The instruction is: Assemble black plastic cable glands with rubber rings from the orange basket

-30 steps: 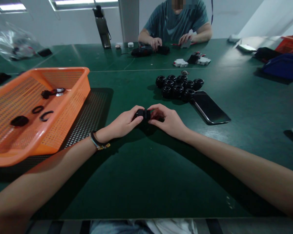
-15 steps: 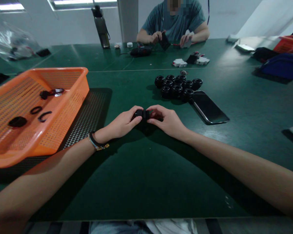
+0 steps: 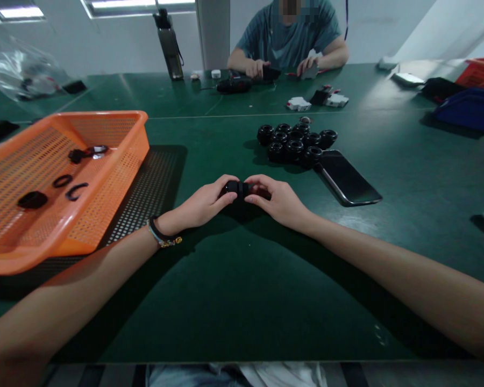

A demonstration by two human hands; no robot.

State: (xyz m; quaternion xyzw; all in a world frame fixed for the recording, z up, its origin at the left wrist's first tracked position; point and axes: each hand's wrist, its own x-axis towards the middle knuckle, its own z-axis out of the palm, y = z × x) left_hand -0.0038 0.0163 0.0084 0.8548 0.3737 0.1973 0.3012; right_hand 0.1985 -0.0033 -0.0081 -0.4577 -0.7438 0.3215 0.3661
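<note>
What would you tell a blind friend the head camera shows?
A left hand and right hand together grip one small black round plastic part over a dark green table. An orange plastic mesh basket sits left; a cluster of similar black parts and a dark flat phone lie beyond.

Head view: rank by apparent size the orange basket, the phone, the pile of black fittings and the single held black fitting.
orange basket: largest, partly because it lies nearer the camera.
phone and pile of black fittings: about alike, not ranked.
single black fitting: smallest, partly covered.
</note>
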